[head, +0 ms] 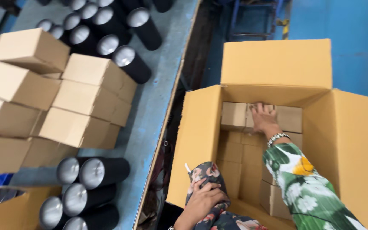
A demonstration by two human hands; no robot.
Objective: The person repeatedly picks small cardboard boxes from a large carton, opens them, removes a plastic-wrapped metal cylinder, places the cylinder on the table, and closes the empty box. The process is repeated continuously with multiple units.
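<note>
A large open cardboard carton [277,64] stands at the right with its flaps spread. Small brown boxes [234,115] are packed inside in rows. My right hand [263,118] reaches deep into the carton and rests flat on a small box [289,118] in the far row, fingers spread; a beaded bracelet and a green flowered sleeve show on that arm. My left hand [201,200] is at the carton's near left corner, closed on a fold of flowered cloth [207,172].
To the left a blue-grey table [158,85] carries a stack of small closed brown boxes [84,100] and several black cylinders with silver ends [130,64], some lying at the near left [92,172]. A blue metal frame [256,17] stands behind the carton.
</note>
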